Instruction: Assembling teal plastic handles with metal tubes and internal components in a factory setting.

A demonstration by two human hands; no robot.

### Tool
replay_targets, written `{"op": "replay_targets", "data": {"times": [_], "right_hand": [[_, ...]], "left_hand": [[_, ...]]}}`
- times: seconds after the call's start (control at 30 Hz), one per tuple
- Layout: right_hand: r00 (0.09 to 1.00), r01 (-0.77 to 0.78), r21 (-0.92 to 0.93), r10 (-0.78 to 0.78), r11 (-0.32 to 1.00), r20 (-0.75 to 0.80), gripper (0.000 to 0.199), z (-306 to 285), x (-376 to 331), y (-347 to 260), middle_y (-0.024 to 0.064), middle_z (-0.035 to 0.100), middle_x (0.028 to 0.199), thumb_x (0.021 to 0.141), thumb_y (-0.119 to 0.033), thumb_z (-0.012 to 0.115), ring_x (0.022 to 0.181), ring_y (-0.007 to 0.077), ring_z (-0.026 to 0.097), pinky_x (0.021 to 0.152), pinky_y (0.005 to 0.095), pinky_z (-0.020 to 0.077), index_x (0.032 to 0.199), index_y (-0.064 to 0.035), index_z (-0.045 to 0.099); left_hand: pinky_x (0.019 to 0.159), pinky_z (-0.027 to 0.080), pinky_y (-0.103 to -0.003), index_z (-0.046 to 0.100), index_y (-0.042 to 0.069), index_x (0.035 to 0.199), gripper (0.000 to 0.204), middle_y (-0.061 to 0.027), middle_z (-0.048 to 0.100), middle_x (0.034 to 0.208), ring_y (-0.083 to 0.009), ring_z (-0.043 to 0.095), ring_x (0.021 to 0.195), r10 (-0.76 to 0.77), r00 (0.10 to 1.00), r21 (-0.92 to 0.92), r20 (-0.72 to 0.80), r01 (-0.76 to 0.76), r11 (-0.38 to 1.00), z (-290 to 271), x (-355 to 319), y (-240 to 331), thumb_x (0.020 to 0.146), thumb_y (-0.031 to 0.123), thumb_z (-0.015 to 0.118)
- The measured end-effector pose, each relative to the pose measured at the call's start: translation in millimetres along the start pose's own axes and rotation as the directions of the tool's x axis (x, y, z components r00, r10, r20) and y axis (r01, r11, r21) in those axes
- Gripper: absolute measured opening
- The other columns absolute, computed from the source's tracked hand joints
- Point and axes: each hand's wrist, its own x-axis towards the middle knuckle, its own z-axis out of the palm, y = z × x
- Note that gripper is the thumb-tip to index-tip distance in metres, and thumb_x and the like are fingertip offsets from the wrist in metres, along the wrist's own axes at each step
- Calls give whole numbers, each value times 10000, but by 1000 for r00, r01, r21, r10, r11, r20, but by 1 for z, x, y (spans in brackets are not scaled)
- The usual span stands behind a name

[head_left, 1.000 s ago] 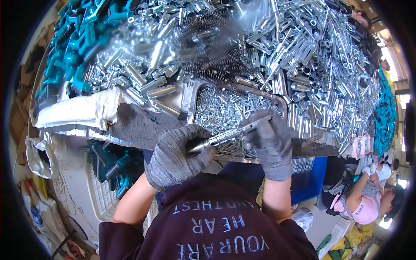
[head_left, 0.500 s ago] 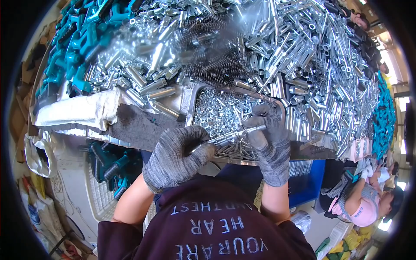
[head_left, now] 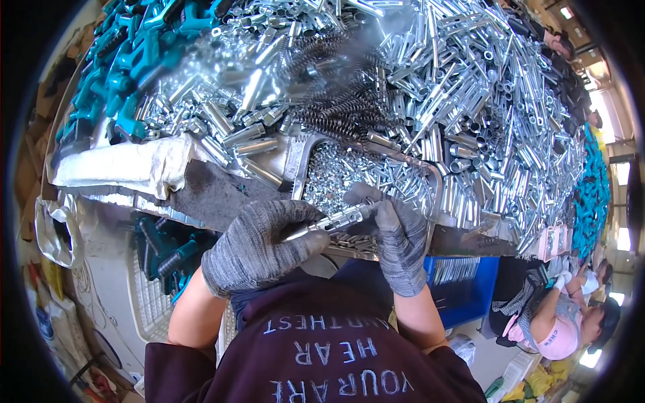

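My left hand (head_left: 263,252), in a grey knit glove, is closed around the lower left part of a shiny slotted metal tube (head_left: 346,219). The tube slants up to the right in front of my body. At its upper right end, the gloved fingers and thumb of my right hand (head_left: 402,238) are closed; whether they also pinch a small part is hidden. Just beyond the hands lies a metal-rimmed tray (head_left: 300,173) filled with small shiny metal pieces (head_left: 336,176). Part of the tray is covered by my right hand.
Behind the tray are dark coil springs (head_left: 342,115) and heaped metal tubes (head_left: 463,87). Teal handles (head_left: 124,80) pile up at the far left. White cloth (head_left: 121,168) covers the table edge. Below stand a blue bin (head_left: 463,302) and a white basket (head_left: 149,302). A co-worker (head_left: 557,326) sits at right.
My right hand has moved left and slightly down, toward my left hand. The rod end that stuck out past my right thumb no longer shows. My left hand has shifted slightly left.
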Motion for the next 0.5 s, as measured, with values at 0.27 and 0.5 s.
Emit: {"op": "replay_targets", "data": {"times": [0.27, 0.5], "right_hand": [[996, -73, 23, 72, 997, 44, 454, 18, 11, -21, 126, 652, 987, 950, -349, 525, 801, 151, 630, 681, 257, 545, 1100, 72, 603], [935, 258, 24, -244, 966, -257, 550, -25, 75, -77, 41, 596, 1012, 981, -422, 431, 616, 19, 489, 490, 137, 401, 1349, -15, 457]], "left_hand": [[634, 484, -327, 663, -44, 949, 292, -145, 644, 724, -171, 605, 653, 19, 993, 74, -118, -10, 997, -13, -5, -2, 826, 221, 672], [696, 502, -368, 663, -20, 974, 311, -182, 672, 812, -242, 658, 731, 12, 992, 5, -128, -12, 1000, -44, -5, -52, 837, 255, 616]]}}
